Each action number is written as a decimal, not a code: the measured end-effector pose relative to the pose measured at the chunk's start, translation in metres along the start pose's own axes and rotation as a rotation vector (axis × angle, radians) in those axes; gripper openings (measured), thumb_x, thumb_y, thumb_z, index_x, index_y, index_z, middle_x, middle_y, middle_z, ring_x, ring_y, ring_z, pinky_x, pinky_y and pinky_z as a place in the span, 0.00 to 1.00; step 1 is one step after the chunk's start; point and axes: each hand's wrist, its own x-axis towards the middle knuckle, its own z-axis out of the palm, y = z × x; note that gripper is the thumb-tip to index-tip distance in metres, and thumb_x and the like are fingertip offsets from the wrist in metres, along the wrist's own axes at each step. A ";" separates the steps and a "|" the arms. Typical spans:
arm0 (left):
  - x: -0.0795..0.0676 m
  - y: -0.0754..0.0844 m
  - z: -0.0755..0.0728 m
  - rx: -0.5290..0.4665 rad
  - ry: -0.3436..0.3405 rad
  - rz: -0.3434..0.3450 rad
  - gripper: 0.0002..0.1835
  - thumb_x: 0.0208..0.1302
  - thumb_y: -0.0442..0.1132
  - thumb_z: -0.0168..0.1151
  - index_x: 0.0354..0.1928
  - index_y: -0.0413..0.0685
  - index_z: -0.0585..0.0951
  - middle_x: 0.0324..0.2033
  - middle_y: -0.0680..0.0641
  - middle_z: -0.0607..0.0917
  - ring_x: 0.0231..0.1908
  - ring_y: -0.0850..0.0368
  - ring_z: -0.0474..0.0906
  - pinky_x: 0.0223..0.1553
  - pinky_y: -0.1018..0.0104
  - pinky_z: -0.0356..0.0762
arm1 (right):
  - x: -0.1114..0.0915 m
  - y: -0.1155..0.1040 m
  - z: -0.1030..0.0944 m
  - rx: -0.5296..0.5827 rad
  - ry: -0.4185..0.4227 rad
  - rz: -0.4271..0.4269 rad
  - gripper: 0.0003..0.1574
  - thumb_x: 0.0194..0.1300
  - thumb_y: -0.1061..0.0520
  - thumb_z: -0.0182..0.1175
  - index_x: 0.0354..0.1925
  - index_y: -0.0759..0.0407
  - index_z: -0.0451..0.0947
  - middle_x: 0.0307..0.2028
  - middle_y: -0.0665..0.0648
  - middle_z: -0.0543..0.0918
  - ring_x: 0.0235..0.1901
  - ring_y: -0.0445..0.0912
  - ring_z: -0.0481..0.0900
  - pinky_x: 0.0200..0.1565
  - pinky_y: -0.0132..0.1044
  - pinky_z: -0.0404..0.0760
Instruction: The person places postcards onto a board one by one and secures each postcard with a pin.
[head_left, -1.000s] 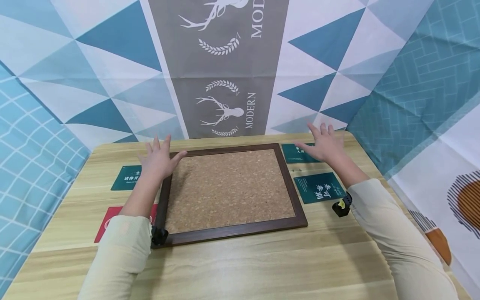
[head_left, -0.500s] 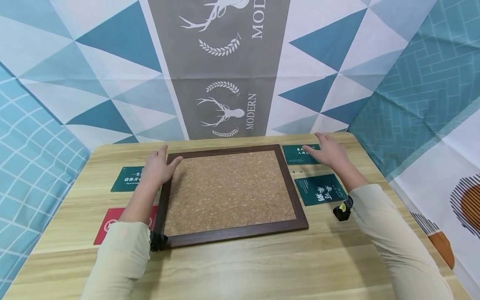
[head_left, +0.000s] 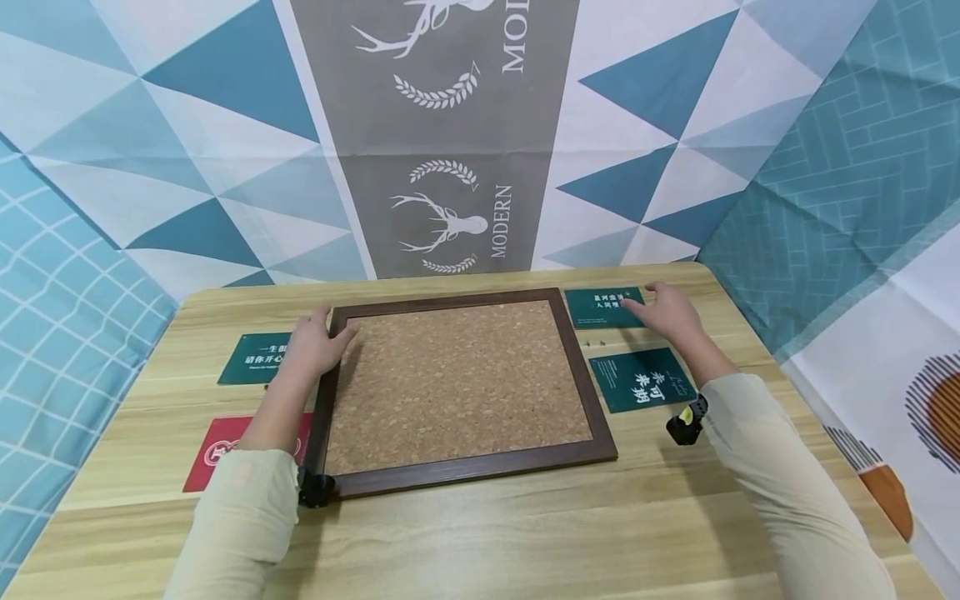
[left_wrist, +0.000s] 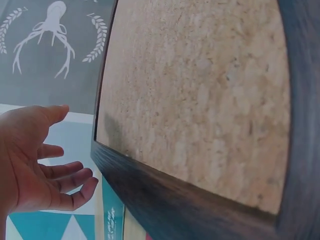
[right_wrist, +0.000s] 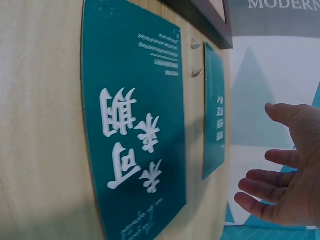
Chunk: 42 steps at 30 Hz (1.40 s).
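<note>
A cork board (head_left: 457,383) in a dark brown frame lies on the wooden table (head_left: 480,542). Near its far left corner hovers my left hand (head_left: 311,343), fingers relaxed and holding nothing; the left wrist view shows this hand (left_wrist: 45,165) beside the frame's corner. My right hand (head_left: 670,315) is over the right edge of a green card (head_left: 600,308), its fingers loosely bent with nothing in them. In the right wrist view the right hand (right_wrist: 285,170) stands off from that green card (right_wrist: 214,110). A second green card (head_left: 643,379) lies closer to me.
Left of the board lie another green card (head_left: 255,358) and a red card (head_left: 217,446), both partly covered by my left arm. Small metallic pieces (right_wrist: 196,72) rest between the two right-hand cards. A patterned cloth wall (head_left: 450,125) rises behind the table.
Both hands, earlier raised with fingers spread, have come down and drawn slightly back toward me, their fingers now more relaxed. The board and cards have stayed in place.
</note>
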 end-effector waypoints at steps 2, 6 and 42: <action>0.001 -0.002 0.002 -0.006 -0.011 -0.002 0.40 0.69 0.55 0.46 0.70 0.33 0.49 0.64 0.22 0.55 0.63 0.26 0.56 0.60 0.34 0.60 | 0.001 0.005 0.003 0.011 -0.003 0.013 0.46 0.67 0.39 0.50 0.66 0.73 0.56 0.61 0.76 0.65 0.58 0.68 0.66 0.57 0.61 0.68; 0.001 -0.007 0.004 -0.021 -0.024 -0.016 0.38 0.69 0.54 0.46 0.68 0.32 0.55 0.61 0.23 0.60 0.56 0.30 0.65 0.57 0.37 0.66 | 0.004 0.013 0.008 0.037 -0.016 0.061 0.45 0.67 0.40 0.50 0.66 0.74 0.57 0.61 0.77 0.64 0.58 0.68 0.65 0.58 0.60 0.67; 0.003 -0.015 0.014 -0.029 -0.023 -0.087 0.24 0.69 0.40 0.50 0.59 0.26 0.67 0.48 0.26 0.74 0.45 0.35 0.76 0.40 0.47 0.79 | 0.020 0.030 0.034 0.093 0.087 0.249 0.29 0.59 0.42 0.61 0.31 0.71 0.80 0.22 0.58 0.76 0.27 0.50 0.71 0.25 0.35 0.67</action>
